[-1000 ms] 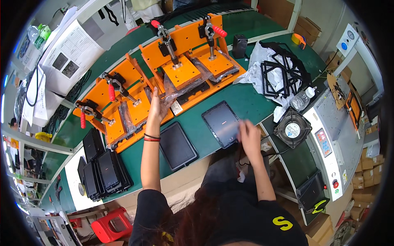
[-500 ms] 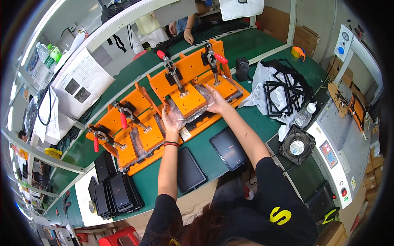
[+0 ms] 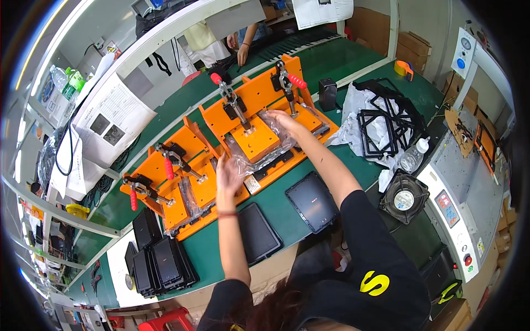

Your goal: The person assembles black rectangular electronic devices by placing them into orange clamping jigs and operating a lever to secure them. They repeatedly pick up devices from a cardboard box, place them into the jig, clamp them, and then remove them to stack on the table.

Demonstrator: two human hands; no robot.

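Two orange clamping fixtures stand side by side on the green bench. In the right one, clear plastic film (image 3: 255, 164) sticks out around an orange pressing block (image 3: 255, 141), with a metal toggle clamp (image 3: 234, 106) standing on the block. My left hand (image 3: 227, 175) is raised at the block's left front corner, apart from the film, fingers stretched and slightly blurred. At the film's far right edge lies my right hand (image 3: 284, 122), its fingers extended along the film; their tips partly merge with it. More film (image 3: 190, 199) shows between the blocks of the left fixture (image 3: 179, 212).
Two black flat panels (image 3: 257, 234) (image 3: 312, 201) lie in front of the fixtures. Stacked black panels (image 3: 165, 262) sit at left. At right are black frames (image 3: 378, 132) on white wrap, a clear bottle (image 3: 411, 157) and a fan (image 3: 404, 197). Another person's hand (image 3: 243, 54) is across the bench.
My left hand has come off the film at the block's left side. My right hand has shifted slightly left and away from me along the film. The other person's hand has moved left.
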